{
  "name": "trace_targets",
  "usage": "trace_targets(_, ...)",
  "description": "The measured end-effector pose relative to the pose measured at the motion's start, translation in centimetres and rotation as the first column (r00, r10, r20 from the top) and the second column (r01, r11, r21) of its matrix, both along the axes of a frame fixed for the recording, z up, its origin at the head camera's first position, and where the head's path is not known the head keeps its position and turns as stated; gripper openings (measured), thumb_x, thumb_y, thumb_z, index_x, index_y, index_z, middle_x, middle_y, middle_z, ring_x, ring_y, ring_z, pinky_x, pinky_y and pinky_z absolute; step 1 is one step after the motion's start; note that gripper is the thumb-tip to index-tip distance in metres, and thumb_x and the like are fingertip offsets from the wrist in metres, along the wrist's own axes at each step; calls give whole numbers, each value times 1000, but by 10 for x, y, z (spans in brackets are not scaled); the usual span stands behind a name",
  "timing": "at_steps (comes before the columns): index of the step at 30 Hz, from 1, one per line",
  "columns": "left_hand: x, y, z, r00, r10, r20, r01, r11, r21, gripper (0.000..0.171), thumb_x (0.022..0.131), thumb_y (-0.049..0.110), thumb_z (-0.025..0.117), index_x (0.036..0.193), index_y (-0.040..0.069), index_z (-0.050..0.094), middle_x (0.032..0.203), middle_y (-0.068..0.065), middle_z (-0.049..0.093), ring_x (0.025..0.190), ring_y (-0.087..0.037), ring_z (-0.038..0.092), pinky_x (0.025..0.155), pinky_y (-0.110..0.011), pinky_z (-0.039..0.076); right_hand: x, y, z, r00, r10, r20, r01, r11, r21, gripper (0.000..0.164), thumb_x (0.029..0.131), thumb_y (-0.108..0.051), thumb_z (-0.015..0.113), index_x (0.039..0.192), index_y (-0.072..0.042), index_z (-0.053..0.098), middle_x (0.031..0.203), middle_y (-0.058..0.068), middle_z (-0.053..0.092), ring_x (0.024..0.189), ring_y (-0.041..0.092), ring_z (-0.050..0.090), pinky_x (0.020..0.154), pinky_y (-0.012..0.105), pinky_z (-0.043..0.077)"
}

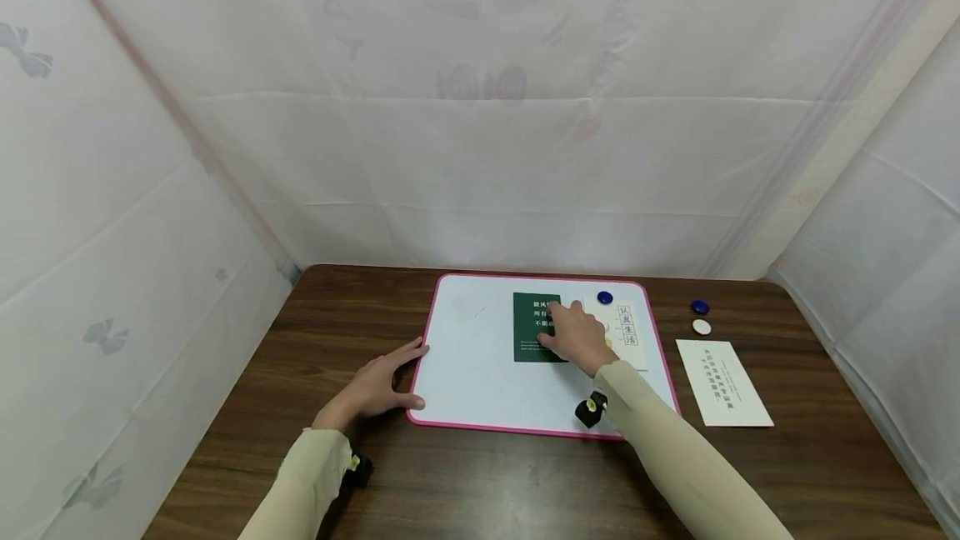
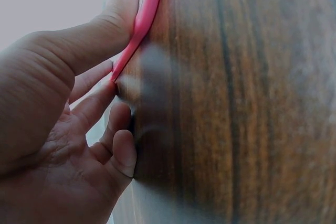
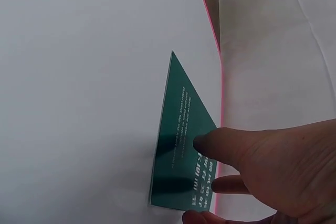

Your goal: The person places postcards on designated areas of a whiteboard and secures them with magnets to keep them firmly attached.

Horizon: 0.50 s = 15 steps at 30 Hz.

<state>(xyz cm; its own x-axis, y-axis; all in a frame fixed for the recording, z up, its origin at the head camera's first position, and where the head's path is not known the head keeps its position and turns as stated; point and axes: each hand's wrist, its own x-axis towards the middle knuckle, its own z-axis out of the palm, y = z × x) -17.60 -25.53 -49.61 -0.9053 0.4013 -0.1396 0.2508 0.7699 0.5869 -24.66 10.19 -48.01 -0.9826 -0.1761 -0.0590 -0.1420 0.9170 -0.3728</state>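
Observation:
A whiteboard (image 1: 465, 394) with a pink rim lies on the wooden table. My left hand (image 1: 378, 386) touches its left edge, thumb near the front corner and fingers spread along the rim (image 2: 148, 11). On the board is a dark green card (image 1: 528, 332) with white print. Over the right part of this card is my right hand (image 1: 579, 338); its thumb and fingers are on or just above the printed side (image 3: 181, 129), contact hard to tell. Right of it, partly under the hand and wrist, lies a white card (image 1: 633, 348) with a blue round magnet (image 1: 604, 297) near its top.
Right of the board, another blue round magnet (image 1: 700, 307) and a white one (image 1: 701, 327) lie on the table (image 1: 480, 490). Nearer me is a white printed card (image 1: 723, 383). White sheeting (image 1: 480, 157) hangs behind and at both sides.

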Motion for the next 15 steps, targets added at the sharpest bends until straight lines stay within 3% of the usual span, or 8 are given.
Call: trace_targets(15, -3, 0, -3, 1000, 1, -7, -1, 1000, 3, 88, 84, 39, 85, 157, 12, 43, 167, -13, 30, 148, -47, 32, 113, -73, 25, -1, 4, 4, 1000, 0, -11, 0, 1000, 1, 52, 92, -33, 78, 135, -7, 64, 113, 19, 63, 83, 32, 63, 72, 54, 56)
